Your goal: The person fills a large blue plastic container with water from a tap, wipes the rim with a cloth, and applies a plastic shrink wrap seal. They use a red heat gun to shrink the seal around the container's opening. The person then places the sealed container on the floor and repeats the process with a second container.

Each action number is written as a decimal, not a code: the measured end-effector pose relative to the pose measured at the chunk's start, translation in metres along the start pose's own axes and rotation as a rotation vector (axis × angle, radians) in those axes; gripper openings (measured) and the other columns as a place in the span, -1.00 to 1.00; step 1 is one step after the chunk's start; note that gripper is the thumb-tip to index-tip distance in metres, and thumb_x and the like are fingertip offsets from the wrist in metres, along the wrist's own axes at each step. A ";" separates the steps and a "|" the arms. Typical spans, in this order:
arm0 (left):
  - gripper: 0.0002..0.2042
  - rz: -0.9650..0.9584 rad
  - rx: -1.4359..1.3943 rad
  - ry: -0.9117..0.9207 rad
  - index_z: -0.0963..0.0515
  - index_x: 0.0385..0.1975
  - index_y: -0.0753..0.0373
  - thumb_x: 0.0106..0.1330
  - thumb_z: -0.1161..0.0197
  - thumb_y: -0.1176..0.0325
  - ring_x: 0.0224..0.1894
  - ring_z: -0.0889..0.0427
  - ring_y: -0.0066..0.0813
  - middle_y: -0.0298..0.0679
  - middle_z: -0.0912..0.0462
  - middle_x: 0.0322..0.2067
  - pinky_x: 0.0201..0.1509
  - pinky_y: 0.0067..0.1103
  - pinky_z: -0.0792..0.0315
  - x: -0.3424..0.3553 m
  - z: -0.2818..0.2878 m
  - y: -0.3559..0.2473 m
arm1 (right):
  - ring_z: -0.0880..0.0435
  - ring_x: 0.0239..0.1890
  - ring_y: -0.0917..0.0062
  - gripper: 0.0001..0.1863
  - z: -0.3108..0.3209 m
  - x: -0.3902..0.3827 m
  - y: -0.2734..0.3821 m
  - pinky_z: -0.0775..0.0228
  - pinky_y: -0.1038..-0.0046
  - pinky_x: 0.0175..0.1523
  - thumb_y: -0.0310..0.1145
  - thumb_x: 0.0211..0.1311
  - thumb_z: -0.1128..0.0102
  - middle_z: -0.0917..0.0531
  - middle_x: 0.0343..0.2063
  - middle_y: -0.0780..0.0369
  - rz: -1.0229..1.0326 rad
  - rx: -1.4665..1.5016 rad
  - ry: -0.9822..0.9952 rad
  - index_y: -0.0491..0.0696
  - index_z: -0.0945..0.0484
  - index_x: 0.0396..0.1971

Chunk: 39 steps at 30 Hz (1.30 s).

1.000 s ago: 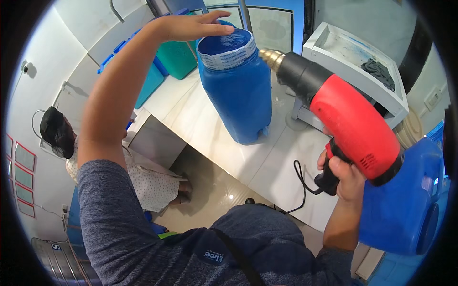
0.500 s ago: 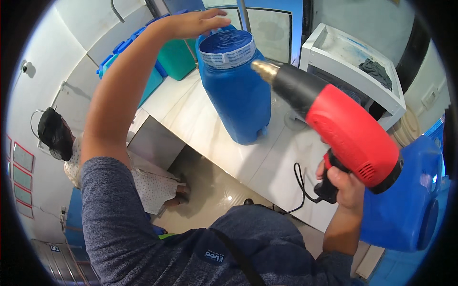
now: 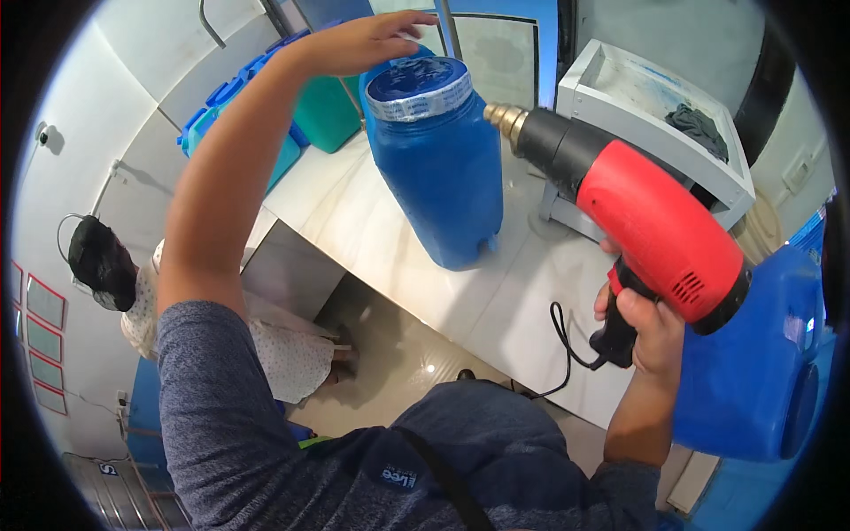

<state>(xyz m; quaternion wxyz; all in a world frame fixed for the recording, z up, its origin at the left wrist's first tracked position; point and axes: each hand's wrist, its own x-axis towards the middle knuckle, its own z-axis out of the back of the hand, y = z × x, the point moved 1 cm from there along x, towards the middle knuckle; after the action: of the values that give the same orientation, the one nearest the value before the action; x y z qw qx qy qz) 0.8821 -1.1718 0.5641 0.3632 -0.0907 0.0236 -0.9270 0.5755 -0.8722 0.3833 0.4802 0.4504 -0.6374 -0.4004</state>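
Note:
My right hand (image 3: 651,332) is wrapped round the black grip of a red and black heat gun (image 3: 660,226). Its brass nozzle points left toward the neck of a blue plastic jug (image 3: 438,186), a small gap away. The jug stands upright on a white marbled counter (image 3: 522,283). A printed clear shrink band (image 3: 423,104) circles the rim of its dark blue lid (image 3: 416,78). Behind the lid, my left hand (image 3: 376,42) has its fingers stretched out above the jug's handle; whether it touches the jug I cannot tell.
Several green jugs with blue caps (image 3: 328,115) line the counter's far left. A white open-topped box (image 3: 611,111) with a dark cloth (image 3: 698,131) stands at right. Another blue jug (image 3: 735,372) is near my right arm. A black cord (image 3: 562,345) trails off. A person (image 3: 283,358) is at left.
The heat gun's nozzle has drawn slightly right, away from the shrink band, and its rear has risen a little. My left hand has shifted slightly, still with fingers outstretched.

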 end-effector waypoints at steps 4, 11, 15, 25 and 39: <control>-0.53 -0.122 -0.048 0.037 -0.28 0.46 0.02 0.60 0.08 0.12 0.24 -0.59 -0.11 0.01 -0.58 0.20 0.36 -0.29 -0.45 0.011 -0.012 -0.005 | -0.64 -0.43 0.42 -0.34 -0.002 0.009 0.004 -0.52 0.39 -0.34 -0.24 0.17 -0.32 -0.61 0.06 0.00 0.072 -0.054 0.064 -0.30 -0.43 0.22; -0.54 0.489 0.081 0.185 -0.24 0.48 -0.04 0.62 0.10 0.17 0.24 -0.59 -0.11 -0.04 -0.59 0.21 0.40 -0.31 -0.43 0.001 0.000 0.004 | -0.65 -0.34 0.49 -0.53 -0.006 0.008 0.020 -0.53 0.42 -0.18 -0.33 0.12 -0.32 -0.66 -0.38 0.19 -0.031 0.067 0.042 -0.23 -0.53 0.02; -0.55 -0.078 -0.003 -0.029 -0.25 0.46 -0.03 0.63 0.11 0.14 0.15 -0.66 -0.13 -0.01 -0.60 0.18 0.35 -0.32 -0.49 0.007 -0.008 -0.007 | -0.64 -0.38 0.46 -0.46 -0.010 0.006 0.013 -0.53 0.39 -0.22 -0.30 0.13 -0.35 -0.65 -0.32 0.15 -0.024 -0.024 0.047 -0.26 -0.50 0.08; -0.51 0.045 0.068 -0.021 -0.20 0.49 -0.04 0.63 0.11 0.04 0.09 -0.68 -0.12 0.00 -0.60 0.18 0.27 -0.30 -0.55 0.000 -0.005 0.000 | -0.68 -0.31 0.49 -0.58 -0.006 0.004 0.011 -0.57 0.39 -0.15 -0.39 0.16 -0.35 -0.67 -0.36 0.18 -0.063 0.021 0.035 -0.23 -0.55 0.00; -0.45 0.092 0.059 -0.043 -0.26 0.48 -0.02 0.61 0.17 -0.12 0.37 -0.44 -0.15 -0.03 -0.41 0.36 0.43 -0.25 -0.34 -0.019 0.005 0.003 | -0.69 -0.27 0.52 -0.71 -0.004 0.007 0.007 -0.57 0.42 -0.14 -0.49 0.10 -0.38 -0.67 -0.35 0.23 -0.066 -0.072 0.068 -0.20 -0.63 -0.15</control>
<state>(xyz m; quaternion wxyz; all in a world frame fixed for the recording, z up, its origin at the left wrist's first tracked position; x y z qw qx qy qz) 0.8987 -1.1613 0.5655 0.4083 -0.0987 -0.0077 -0.9075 0.5769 -0.8772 0.3926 0.5039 0.4668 -0.5908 -0.4232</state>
